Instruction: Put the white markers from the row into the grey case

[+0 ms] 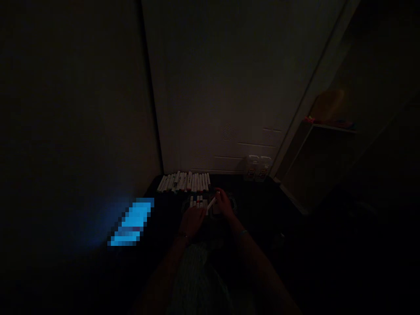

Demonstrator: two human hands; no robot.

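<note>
Dimly, the right hand (225, 204) holds a slim white stick-shaped marker (211, 204), tilted between both hands; whether the left hand (192, 221) grips anything, I cannot tell. Beyond it, more white markers (198, 201) lie left of the held one; a longer white row (189, 181) lies farther.

One view only, worn on the head; it looks forward and down from above and behind the left hand (192, 221) and right hand (223, 203); coverage wide, both hands small in frame; table (272, 197) beneath them, wall (229, 87) beyond them included.
</note>
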